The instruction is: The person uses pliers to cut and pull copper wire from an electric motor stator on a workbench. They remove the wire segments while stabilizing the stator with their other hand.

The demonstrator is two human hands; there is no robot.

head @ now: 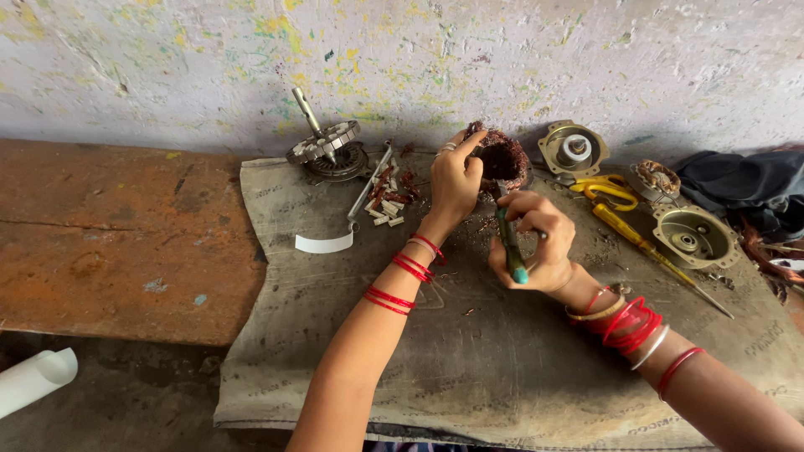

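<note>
surface: worn grey sackcloth (469,368) spread over rusty brown bench (109,243) | wall: paint-flecked plaster (502,59) | left hand (455,180): copper-wound stator (502,159) gripped at far edge | right hand (536,243): green-handled tool (509,243) clenched

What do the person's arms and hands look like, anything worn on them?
Both forearms are bare, no sleeves. The left hand has a ring on one finger and thin red bangles on the wrist. The right hand wrist carries a thicker stack of red bangles, plus gold and silvery ones.

Left hand (455,180) steadies copper-wound stator (502,159) upright on grey cloth (469,360). Right hand (536,243) clasps green-handled tool (511,247), tip at winding. Yellow screwdriver (645,247), yellow scissors (605,189), metal motor cover (693,236) lie right. Rotor with shaft (327,146) stands left.
</note>
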